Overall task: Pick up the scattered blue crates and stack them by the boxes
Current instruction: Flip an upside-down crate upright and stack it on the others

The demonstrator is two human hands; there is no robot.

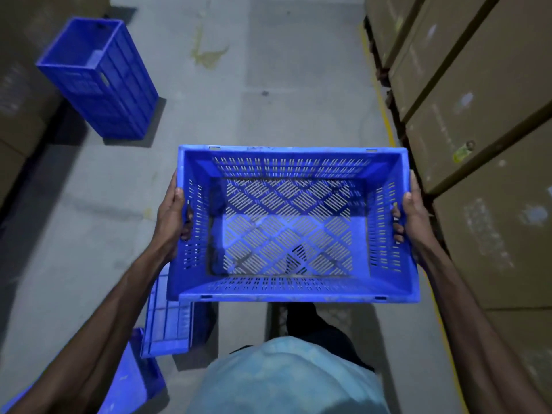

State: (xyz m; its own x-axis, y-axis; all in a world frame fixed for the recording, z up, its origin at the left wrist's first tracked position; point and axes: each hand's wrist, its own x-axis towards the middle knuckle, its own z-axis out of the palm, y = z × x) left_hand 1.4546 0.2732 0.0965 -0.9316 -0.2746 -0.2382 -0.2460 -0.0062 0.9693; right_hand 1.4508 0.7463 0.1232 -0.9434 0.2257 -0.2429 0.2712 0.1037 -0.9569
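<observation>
We see a blue slotted plastic crate [286,222] held level in the air over the grey concrete floor [268,70], open side up and with nothing in it, so the floor shows through its diamond-patterned base. The left hand [173,216] grips the crate's left short wall, thumb over the rim and fingers curled into the handle slot. The right hand [413,216] does the same on the right short wall, its fingertips showing inside the opening. Both forearms reach in from the bottom corners.

The crate hangs just beside a wall of large brown cardboard boxes [478,100] that runs up the right side, with a yellow painted line [379,94] on the floor at their foot. Across the aisle, well apart from the held crate, a tall stack of blue ribbed plastic crates [98,76] stands upright against more brown cardboard cartons [18,100] on the left edge.

Under the left forearm we make out another blue crate on the floor [168,324], partly hidden by the held one, and a further blue crate [131,380] at the bottom-left corner (we cannot tell how either one lies). Below the held crate we see a pale blue shirt [283,377] and a dark trouser leg [304,321].
</observation>
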